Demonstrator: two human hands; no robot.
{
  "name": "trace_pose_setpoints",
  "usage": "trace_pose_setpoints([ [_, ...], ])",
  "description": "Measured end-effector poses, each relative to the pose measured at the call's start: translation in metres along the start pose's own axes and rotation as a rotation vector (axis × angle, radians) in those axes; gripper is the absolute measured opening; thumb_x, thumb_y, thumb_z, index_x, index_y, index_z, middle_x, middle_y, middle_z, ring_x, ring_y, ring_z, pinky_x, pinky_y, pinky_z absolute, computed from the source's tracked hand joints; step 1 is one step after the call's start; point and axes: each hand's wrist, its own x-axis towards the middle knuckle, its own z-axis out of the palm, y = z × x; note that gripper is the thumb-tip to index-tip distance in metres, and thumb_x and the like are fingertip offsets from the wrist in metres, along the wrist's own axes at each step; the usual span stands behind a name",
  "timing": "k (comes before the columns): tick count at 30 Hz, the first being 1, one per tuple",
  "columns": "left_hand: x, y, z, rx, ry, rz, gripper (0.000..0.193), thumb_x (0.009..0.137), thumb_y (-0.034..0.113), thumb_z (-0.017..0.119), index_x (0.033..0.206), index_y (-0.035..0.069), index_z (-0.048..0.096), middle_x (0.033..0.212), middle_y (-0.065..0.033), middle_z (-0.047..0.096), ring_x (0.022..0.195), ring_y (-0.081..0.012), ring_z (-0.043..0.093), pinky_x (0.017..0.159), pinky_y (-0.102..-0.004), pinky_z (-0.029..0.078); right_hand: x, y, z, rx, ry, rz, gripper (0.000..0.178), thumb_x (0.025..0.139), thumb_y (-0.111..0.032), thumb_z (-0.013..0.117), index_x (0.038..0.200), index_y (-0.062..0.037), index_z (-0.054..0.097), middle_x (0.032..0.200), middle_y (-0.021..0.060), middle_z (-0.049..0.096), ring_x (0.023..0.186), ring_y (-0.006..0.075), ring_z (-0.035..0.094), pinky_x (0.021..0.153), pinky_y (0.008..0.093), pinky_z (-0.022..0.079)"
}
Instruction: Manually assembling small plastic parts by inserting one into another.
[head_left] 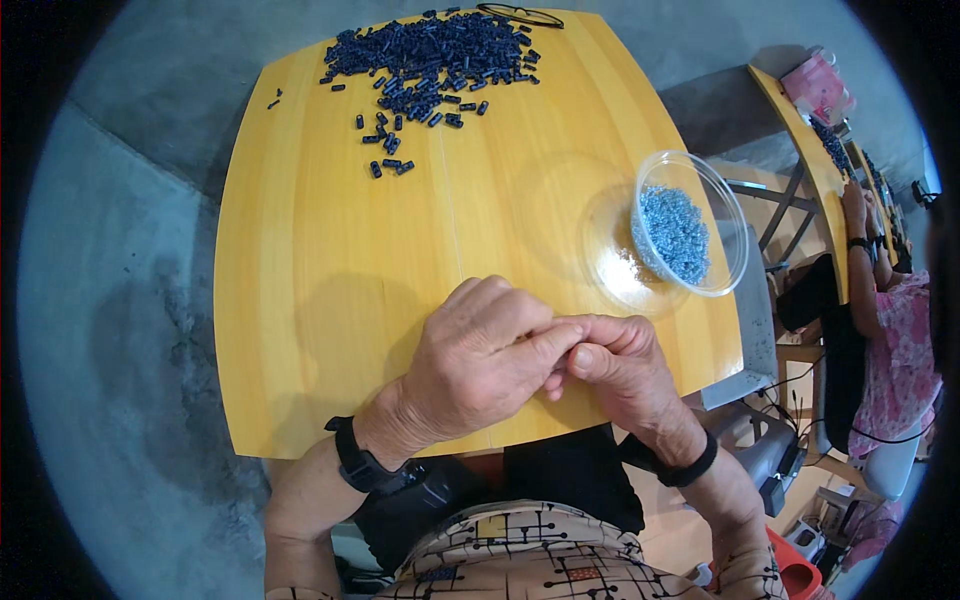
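Just nearside of the clear bowl point(729, 225), left hand point(472, 358) and right hand point(632, 374) pinch together, contents hidden; likely assembling, next needing steady alignment.

No legible text or numbers.

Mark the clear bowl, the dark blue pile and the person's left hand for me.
Clear bowl point(724, 220): head view, bare inner wall.
Dark blue pile point(430, 50): head view, middle of the heap.
Left hand point(472, 352): head view, back of the hand.
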Motion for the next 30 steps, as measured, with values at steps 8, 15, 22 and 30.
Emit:
trace_pose_setpoints([
  [8, 0.001, -0.003, 0.006, -0.168, -0.066, -0.090, 0.032, 0.067, 0.005, 0.071, 0.099, 0.005, 0.069, 0.099, -0.0122, 0.062, 0.082, -0.0254, 0.063, 0.068, -0.0322, 0.053, 0.001, 0.003, -0.002, -0.091, 0.017, -0.001, 0.020, 0.087, -0.015, 0.063, 0.095, 0.0031, 0.066, 0.080, 0.0101, 0.068, 0.071, 0.0130, 0.064, 0.067, 0.0254, 0.054],
  [15, -0.004, -0.003, 0.007, -0.188, -0.067, -0.096, 0.029, 0.073, 0.003, 0.067, 0.102, -0.002, 0.066, 0.104, -0.0173, 0.065, 0.087, -0.0254, 0.067, 0.072, -0.0312, 0.057, 0.002, 0.000, 0.000, -0.070, 0.038, 0.002, 0.019, 0.086, -0.013, 0.064, 0.096, 0.0032, 0.066, 0.081, 0.0112, 0.068, 0.074, 0.0148, 0.066, 0.070, 0.0270, 0.055],
  [22, -0.008, -0.004, 0.010, -0.166, -0.057, -0.057, 0.028, 0.072, 0.005, 0.068, 0.099, -0.004, 0.066, 0.102, -0.0185, 0.065, 0.084, -0.0248, 0.068, 0.069, -0.0307, 0.057, -0.002, 0.001, 0.008, -0.137, 0.113, -0.017, 0.020, 0.086, -0.013, 0.063, 0.096, 0.0039, 0.066, 0.081, 0.0109, 0.068, 0.074, 0.0155, 0.066, 0.071, 0.0276, 0.055],
  [30, -0.008, -0.002, 0.012, -0.175, -0.017, -0.064, 0.027, 0.069, 0.004, 0.069, 0.095, -0.005, 0.066, 0.099, -0.0178, 0.066, 0.081, -0.0244, 0.068, 0.067, -0.0306, 0.057, -0.004, 0.002, 0.011, -0.177, 0.147, 0.001, 0.019, 0.088, -0.013, 0.062, 0.095, 0.0041, 0.066, 0.081, 0.0100, 0.068, 0.074, 0.0145, 0.065, 0.071, 0.0262, 0.054],
])
